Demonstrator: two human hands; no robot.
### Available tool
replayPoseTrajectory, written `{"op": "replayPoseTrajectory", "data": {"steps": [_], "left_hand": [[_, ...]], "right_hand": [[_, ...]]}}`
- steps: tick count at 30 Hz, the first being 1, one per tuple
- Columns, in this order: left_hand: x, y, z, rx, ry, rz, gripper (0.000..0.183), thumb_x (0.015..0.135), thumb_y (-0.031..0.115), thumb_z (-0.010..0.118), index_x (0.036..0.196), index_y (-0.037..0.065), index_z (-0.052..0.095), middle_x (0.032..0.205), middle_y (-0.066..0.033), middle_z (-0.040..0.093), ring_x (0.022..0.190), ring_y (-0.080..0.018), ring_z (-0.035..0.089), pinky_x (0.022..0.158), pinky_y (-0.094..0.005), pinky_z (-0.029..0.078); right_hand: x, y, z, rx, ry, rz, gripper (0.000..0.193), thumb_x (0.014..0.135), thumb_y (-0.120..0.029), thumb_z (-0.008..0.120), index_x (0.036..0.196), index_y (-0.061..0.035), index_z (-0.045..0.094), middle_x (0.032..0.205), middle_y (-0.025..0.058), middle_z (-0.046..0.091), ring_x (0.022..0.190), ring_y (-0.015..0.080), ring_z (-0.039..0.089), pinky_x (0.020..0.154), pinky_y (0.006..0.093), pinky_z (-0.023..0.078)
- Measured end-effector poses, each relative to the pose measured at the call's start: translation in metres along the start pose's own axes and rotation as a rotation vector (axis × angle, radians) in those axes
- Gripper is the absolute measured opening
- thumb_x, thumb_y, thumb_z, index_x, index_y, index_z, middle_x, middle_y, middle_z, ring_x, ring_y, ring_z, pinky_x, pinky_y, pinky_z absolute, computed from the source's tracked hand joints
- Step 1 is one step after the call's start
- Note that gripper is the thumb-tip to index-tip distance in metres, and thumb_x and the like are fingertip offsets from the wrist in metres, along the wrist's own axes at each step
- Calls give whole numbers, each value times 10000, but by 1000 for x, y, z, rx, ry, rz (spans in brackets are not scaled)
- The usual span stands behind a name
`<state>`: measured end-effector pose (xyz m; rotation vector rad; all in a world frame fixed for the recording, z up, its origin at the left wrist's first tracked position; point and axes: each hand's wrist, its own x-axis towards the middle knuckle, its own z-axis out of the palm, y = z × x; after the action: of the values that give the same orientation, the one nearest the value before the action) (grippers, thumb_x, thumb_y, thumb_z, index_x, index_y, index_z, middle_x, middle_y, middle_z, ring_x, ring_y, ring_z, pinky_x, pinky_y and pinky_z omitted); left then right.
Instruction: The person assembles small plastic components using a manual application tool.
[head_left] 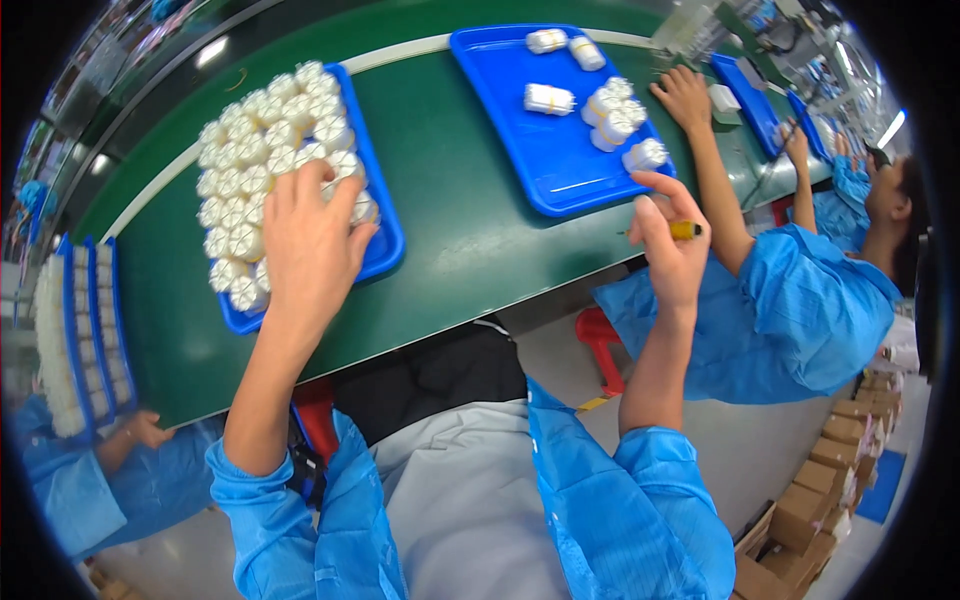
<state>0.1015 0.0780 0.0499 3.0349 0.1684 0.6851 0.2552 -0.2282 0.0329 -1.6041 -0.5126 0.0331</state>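
Observation:
My left hand (310, 245) lies palm down on the near right part of a blue tray (384, 240) packed with several small white ribbed cylinders (262, 150); its fingers rest on the pieces, and I cannot tell if one is gripped. My right hand (668, 245) hovers at the green belt's near edge, closed around a small yellow marker (686, 230). Just beyond it lies a second blue tray (545, 150) with several white bundled parts (612, 115) scattered on it.
The green conveyor belt (460, 230) runs across the view. A co-worker in a blue coat (790, 310) on the right reaches to the belt. Another person's hand (150, 430) and stacked blue trays (85, 330) are at left. A red stool (600, 335) and cardboard boxes (830, 480) stand below.

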Motion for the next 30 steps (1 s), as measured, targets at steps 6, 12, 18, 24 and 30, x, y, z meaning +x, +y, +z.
{"op": "replayPoseTrajectory", "data": {"steps": [6, 12, 18, 24, 30], "left_hand": [[-5, 2, 3, 74, -10, -101, 504, 652, 171, 839, 1101, 94, 622, 1122, -107, 533, 1035, -297, 499, 858, -415, 391], [-16, 28, -14, 2, 88, -118, 570, 647, 156, 833, 1165, 83, 605, 1259, -141, 516, 1127, -345, 487, 975, -443, 375], [-57, 64, 3, -689, 155, -35, 435, 701, 90, 769, 1104, 27, 618, 1187, -164, 561, 1082, -331, 542, 948, -423, 418], [-67, 100, 39, -1401, 39, -303, 608, 797, 143, 741, 1339, 14, 499, 1352, -167, 511, 1240, -318, 501, 1031, -400, 406], [-74, 91, 33, -1622, 134, -473, 526, 905, 146, 675, 1349, -36, 460, 1234, -172, 618, 1143, -207, 589, 1005, -356, 452]], "right_hand": [[34, 24, -14, -674, 366, 3, 379, 801, -257, 741, 1115, -57, 672, 593, 31, 558, 547, 110, 557, 556, 283, 449], [73, 41, -27, -1136, 131, 233, 540, 760, -490, 672, 1168, -137, 664, 1017, 185, 710, 986, 354, 674, 854, 454, 517], [33, 34, -24, -402, 414, -17, 355, 879, -287, 697, 1058, 12, 627, 718, 39, 626, 608, 121, 586, 590, 250, 467], [-58, 9, 82, 686, -141, 526, 323, 1005, -363, 530, 1003, -45, 582, 660, 30, 579, 454, 59, 458, 406, 193, 333], [-92, 6, 129, 803, -431, 753, 534, 1040, -499, 335, 945, -45, 600, 529, 33, 529, 385, 63, 366, 372, 205, 258]]}}
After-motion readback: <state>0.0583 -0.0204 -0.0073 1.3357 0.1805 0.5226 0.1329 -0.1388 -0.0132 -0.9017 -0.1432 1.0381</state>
